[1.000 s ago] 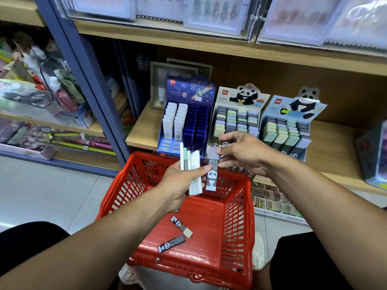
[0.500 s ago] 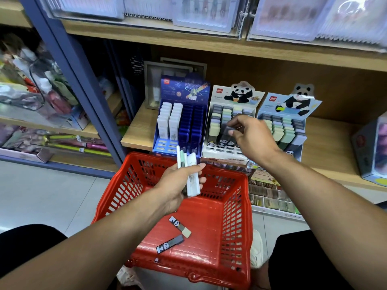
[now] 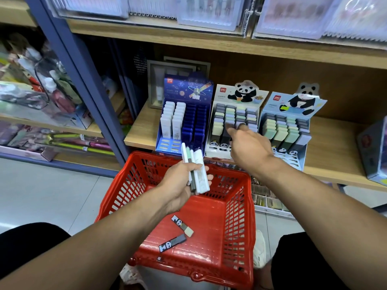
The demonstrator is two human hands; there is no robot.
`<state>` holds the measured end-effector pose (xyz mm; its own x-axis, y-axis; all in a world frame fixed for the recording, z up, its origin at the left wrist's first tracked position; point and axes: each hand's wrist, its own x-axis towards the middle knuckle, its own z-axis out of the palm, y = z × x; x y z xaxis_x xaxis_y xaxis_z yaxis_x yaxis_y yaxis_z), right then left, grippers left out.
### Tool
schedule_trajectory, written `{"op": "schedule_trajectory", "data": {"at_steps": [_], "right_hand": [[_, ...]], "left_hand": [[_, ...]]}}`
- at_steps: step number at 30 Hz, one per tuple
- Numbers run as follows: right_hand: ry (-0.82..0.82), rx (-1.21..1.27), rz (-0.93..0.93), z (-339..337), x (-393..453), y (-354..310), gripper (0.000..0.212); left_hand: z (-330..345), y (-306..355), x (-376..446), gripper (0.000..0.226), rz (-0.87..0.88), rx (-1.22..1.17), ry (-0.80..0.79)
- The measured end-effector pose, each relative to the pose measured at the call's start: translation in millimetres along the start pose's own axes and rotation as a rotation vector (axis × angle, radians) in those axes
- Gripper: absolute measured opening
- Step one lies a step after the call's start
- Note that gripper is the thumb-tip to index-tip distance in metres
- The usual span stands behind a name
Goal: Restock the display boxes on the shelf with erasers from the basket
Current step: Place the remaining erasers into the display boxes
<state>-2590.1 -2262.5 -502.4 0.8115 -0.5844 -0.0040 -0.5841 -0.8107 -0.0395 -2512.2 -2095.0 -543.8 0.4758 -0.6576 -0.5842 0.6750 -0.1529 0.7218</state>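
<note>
A wooden shelf [image 3: 142,130] carries three display boxes; the goods above are blurred. The right hand [image 3: 249,145] reaches open-fingered into the middle box [image 3: 234,122], fingertips hiding some slots. The left hand [image 3: 180,183] grips several erasers [image 3: 196,170] above the red basket [image 3: 236,216], where two more [image 3: 178,233] lie

Three display boxes [image 3: 234,122] sit side by side on the shelf [image 3: 335,143] at twelve o'clock behind the basket [image 3: 236,216], which holds two erasers [image 3: 182,226].
</note>
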Motion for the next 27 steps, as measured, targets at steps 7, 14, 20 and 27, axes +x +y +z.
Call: {"op": "schedule_trajectory", "data": {"at_steps": [7, 14, 20, 27], "right_hand": [[0.135, 0.217, -0.06, -8, -5, -5, 0.037], [-0.44, 0.898, 0.099, -8, -13, -15, 0.019], [-0.467, 1.218, 0.266, -15, -7, -7, 0.007], [-0.167, 1.235, 0.247, -14, -4, -10, 0.005]], "left_hand": [[2, -2, -3, 0.028, 0.09, 0.055, -0.105], [4, -4, -6, 0.035, 0.139, 0.084, -0.163], [3, -2, -4, 0.035, 0.138, 0.046, -0.098], [-1, -8, 3, 0.03, 0.118, -0.024, 0.045]]}}
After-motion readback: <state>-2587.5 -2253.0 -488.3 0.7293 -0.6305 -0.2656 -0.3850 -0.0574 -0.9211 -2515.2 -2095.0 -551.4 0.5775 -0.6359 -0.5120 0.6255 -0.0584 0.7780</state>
